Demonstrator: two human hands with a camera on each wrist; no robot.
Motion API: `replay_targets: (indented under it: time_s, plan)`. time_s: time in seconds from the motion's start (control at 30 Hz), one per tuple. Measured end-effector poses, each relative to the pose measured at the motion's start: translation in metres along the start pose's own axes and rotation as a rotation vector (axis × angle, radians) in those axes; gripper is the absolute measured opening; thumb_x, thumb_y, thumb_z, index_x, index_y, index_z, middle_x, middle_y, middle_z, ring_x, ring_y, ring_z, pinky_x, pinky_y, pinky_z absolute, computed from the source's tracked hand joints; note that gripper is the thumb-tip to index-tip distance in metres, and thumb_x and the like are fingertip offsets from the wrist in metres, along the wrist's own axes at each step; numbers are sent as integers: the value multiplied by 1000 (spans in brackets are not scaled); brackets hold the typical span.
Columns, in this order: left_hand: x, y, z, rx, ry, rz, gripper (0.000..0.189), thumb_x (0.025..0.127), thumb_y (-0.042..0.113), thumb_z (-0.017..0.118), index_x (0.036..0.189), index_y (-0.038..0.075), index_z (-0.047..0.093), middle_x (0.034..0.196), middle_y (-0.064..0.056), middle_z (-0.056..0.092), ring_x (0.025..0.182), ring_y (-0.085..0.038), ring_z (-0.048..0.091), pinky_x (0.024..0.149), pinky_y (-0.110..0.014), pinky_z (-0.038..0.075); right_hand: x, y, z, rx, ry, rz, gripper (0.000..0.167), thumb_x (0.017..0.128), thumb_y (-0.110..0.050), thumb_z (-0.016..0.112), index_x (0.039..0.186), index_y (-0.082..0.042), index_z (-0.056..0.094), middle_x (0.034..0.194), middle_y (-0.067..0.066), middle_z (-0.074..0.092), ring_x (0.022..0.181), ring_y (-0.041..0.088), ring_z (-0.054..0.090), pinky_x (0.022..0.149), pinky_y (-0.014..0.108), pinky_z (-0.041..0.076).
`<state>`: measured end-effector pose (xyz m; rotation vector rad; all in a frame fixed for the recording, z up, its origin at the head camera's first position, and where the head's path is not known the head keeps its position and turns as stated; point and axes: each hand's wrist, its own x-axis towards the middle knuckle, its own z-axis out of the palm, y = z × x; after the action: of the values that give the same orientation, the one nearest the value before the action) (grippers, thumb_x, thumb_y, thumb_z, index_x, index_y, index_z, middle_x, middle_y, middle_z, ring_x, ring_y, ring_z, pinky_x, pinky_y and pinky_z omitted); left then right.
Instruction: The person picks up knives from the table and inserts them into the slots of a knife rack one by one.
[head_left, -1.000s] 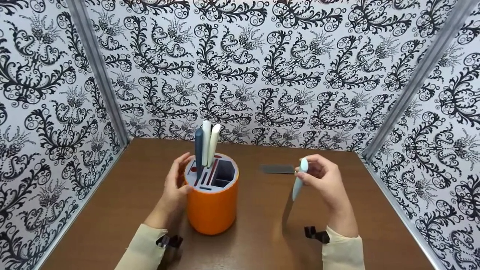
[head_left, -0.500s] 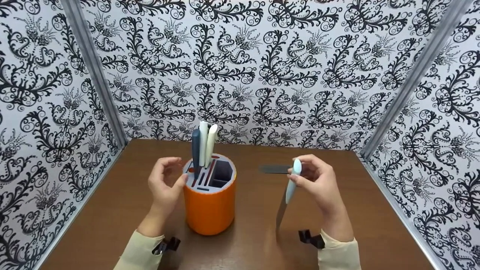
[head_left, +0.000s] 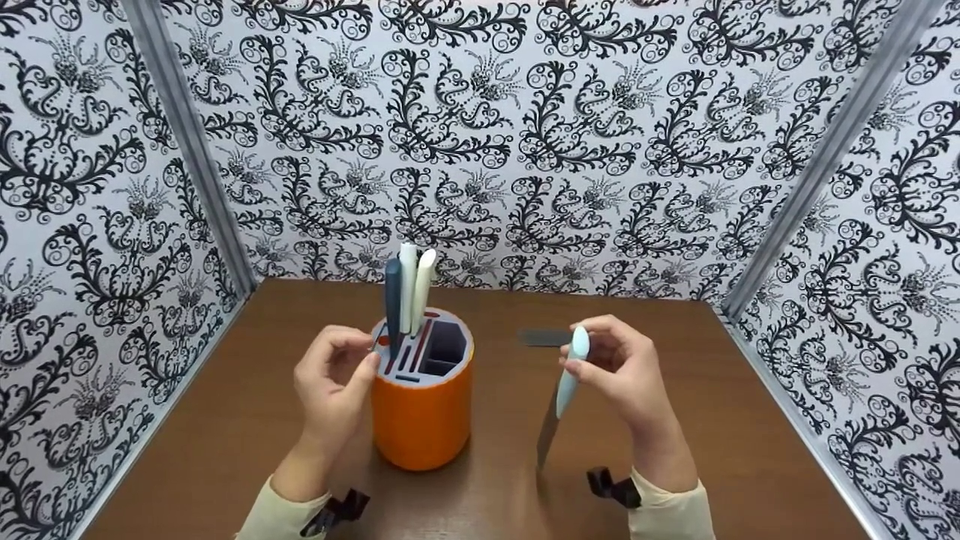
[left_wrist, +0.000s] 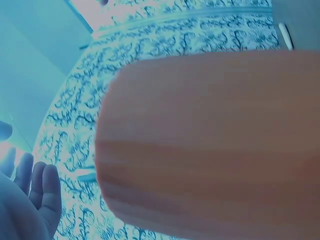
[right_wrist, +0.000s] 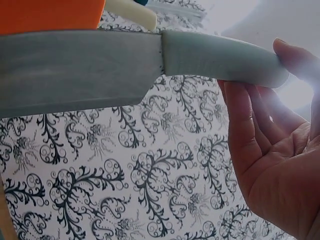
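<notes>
My right hand (head_left: 619, 367) pinches the end of a pale mint knife handle (right_wrist: 220, 57) between thumb and fingers. Its broad grey blade (right_wrist: 75, 70) points down in the head view, the tip close over the table. Left of it stands an orange round knife block (head_left: 421, 420) with a grey slotted top. A dark blue handle (head_left: 393, 300), a white handle (head_left: 407, 289) and a cream handle (head_left: 424, 285) rise from its slots. My left hand (head_left: 330, 375) is at the block's left rim, fingers loosely bent; several fingers (left_wrist: 50, 187) show in the left wrist view.
Behind my right hand a flat grey blade (head_left: 544, 338) lies on the brown table (head_left: 495, 487), its right end hidden. Patterned walls (head_left: 480, 150) close in the back and both sides, with grey metal posts (head_left: 187, 135) in the corners.
My right hand has carried the knife left, toward the block. My left hand has let go of the block's side, drawn back slightly, and its fingertips have come closer together at the rim.
</notes>
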<state>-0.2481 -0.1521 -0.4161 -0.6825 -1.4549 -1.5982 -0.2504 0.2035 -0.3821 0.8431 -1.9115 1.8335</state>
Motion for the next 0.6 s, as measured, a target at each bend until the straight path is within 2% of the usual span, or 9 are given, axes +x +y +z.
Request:
replay_targets:
  time_s: [0.17,0.27,0.43,0.6]
  plan:
    - [-4,9,11,-121,-25,15,14,83,-23,65,96,-17,64,94,-16,65,86,-18,64,82,-19,59,-1,-1,6,11,-41,-56,37,79,23,74,113,8,69,93,4,81,81,20,80,72,27,64]
    - [-8,11,17,-154,-47,14,17,82,-26,63,95,-17,64,93,-16,65,85,-17,63,78,-19,59,-2,-4,9,9,-62,-74,37,79,23,74,112,7,69,94,3,81,82,19,80,71,26,64]
    - [-16,14,26,-84,-137,56,26,77,-27,67,97,-11,66,93,-19,65,82,-19,64,75,-20,61,-5,-8,17,28,-90,-92,37,79,23,74,112,6,69,95,3,81,85,17,80,71,27,64]
    - [-23,19,35,-10,-240,82,32,75,-22,75,101,-5,69,94,-18,67,81,-25,67,77,-24,63,-8,-14,28,46,-124,-94,37,79,23,74,112,6,68,96,1,81,87,14,79,69,27,64]
